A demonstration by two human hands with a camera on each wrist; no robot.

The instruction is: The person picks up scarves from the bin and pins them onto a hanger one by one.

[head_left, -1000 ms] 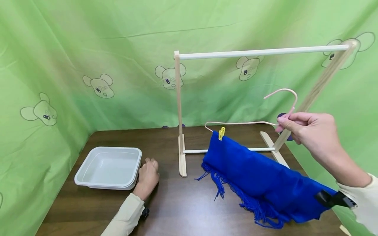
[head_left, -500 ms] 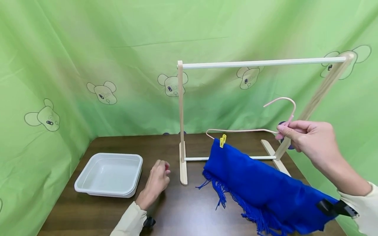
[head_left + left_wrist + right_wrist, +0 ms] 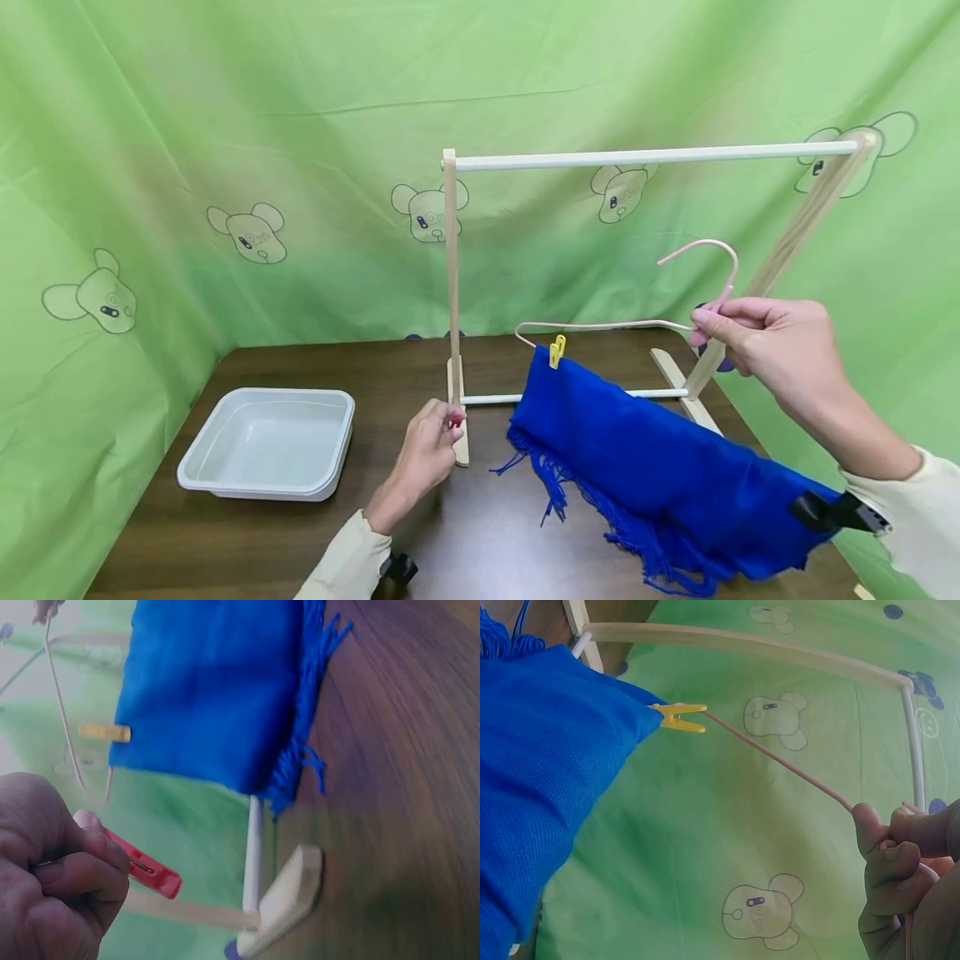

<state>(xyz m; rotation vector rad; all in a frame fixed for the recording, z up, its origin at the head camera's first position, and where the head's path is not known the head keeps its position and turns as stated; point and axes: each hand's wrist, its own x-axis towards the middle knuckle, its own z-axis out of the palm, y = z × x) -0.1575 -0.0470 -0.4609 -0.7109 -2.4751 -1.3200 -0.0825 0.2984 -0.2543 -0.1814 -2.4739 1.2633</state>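
A pink clothes hanger (image 3: 592, 325) is pinched just below its hook by my right hand (image 3: 780, 342). Over the hanger drapes a blue fringed scarf (image 3: 637, 458), sloping down toward the right sleeve. One yellow clothespin (image 3: 557, 352) clips the scarf's left corner to the hanger; it also shows in the right wrist view as a yellow clothespin (image 3: 679, 718). My left hand (image 3: 427, 446) is near the rack's left foot, left of the scarf. Between its thumb and fingers it pinches a red clothespin (image 3: 154, 876), mostly covered in the head view.
A wooden rack with a white top bar (image 3: 652, 157) stands behind the scarf, its left foot (image 3: 460, 450) beside my left hand. A white plastic basin (image 3: 266, 442) sits at the left on the brown table (image 3: 300, 542). A green curtain (image 3: 337, 167) hangs behind.
My left hand has moved from beside the basin rightward toward the scarf, and the red clothespin has come into view in it. The right hand still holds up the hanger.
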